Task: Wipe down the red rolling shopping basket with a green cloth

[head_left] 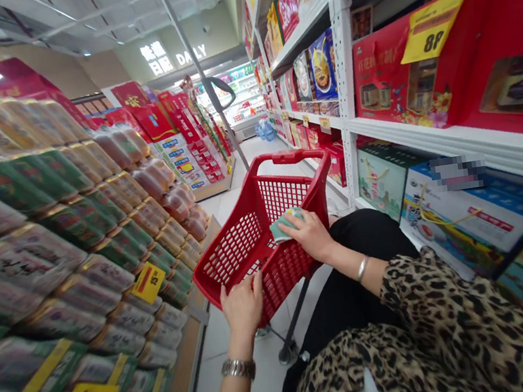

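A red plastic shopping cart basket (280,281) with lattice sides stands tilted in front of my knees. My left hand (241,302) grips its near rim at the lower left corner, fingers hooked over the edge. My right hand (310,236) is on the near side rim further right, pressing a pale green cloth (282,229) with a yellowish patch against it. Part of the cloth is hidden under my fingers. The cart's handle (291,157) is at the far end of the basket.
Stacked shrink-wrapped cans (55,251) line the left side, with yellow price tags. White shelves (349,80) on the right carry red gift boxes (396,80) and, low down, a blue carton (462,206). A grey pole (196,56) rises beyond the cart. Tiled floor runs toward lit coolers.
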{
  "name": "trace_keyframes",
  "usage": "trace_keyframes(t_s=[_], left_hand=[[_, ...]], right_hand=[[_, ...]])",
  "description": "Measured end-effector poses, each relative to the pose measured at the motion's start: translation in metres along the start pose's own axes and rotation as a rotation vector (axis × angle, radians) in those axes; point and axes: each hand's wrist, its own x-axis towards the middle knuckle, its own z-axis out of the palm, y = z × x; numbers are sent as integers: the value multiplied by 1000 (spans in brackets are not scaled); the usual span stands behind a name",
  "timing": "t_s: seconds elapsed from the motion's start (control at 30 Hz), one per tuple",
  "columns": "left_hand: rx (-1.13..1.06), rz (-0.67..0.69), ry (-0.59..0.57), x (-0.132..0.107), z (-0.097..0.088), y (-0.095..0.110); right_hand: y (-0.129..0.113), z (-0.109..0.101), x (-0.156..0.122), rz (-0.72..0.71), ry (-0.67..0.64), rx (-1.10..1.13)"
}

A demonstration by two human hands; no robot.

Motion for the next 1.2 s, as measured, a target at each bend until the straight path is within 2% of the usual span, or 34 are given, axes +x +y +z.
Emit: trace_keyframes(t_s=[0.07, 0.13, 0.23, 0.3, 0.4, 0.5, 0.63, 0.73, 0.8, 0.87, 1.1, 1.2], left_hand=[[70, 51, -16, 1, -3, -6], [100, 71, -39, 3, -7, -11], [107, 54, -70, 6, -10, -16], [99, 41, -87, 8, -12, -18], [102, 41, -95, 11, -13, -21], [113, 56, -80, 12, -14, -26], [106, 88, -48, 12, -12, -34], [68, 83, -38, 13, -12, -40], [44, 77, -35, 13, -12, -43], [31, 83, -29, 14, -12, -46], [20, 155, -18, 21, -13, -69], [5, 163, -18, 25, -13, -82]], right_hand=[[6, -4, -3, 5, 14, 12], [21, -8, 1, 88, 44, 14], [43, -10, 10, 235, 104, 28], [47, -7, 12, 251, 125, 42], [27, 3, 4, 141, 101, 51], [-11, 15, -12, -9, 69, 72], [-58, 27, -31, -234, 101, 134], [-68, 31, -36, -326, 112, 164], [-60, 31, -33, -331, 90, 181], [-41, 29, -26, -254, 81, 171], [51, 11, 12, 336, 199, 65], [70, 9, 25, 463, 281, 98]])
